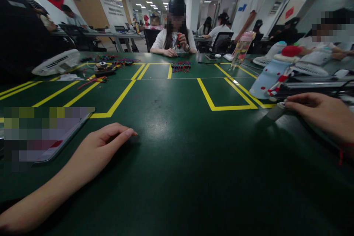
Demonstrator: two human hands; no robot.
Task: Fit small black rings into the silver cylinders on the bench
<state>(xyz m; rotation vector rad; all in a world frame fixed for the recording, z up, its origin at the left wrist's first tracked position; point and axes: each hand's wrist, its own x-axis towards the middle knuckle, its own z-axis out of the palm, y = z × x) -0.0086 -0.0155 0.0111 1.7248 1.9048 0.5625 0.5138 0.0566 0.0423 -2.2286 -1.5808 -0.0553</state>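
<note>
At the right of the head view, my right hand (pixel 318 112) pinches the top end of a small grey cylindrical object (pixel 276 111), which tilts just above or on the green table (pixel 171 162). My left hand (pixel 110 140) rests on the table at the left, fingers curled together with thumb against the forefinger; whether anything small is between them cannot be made out. A flat tablet-like object (pixel 68 140), partly pixelated, lies beside my left forearm.
Yellow tape (pixel 233 108) marks the table. A blue bottle (pixel 267 77) and a pink-lidded bottle (pixel 242 51) stand at right. Wire bundles (pixel 181 66), red wires (pixel 95 80) and a white fan (pixel 59 62) lie farther off. A person (pixel 175 33) sits opposite.
</note>
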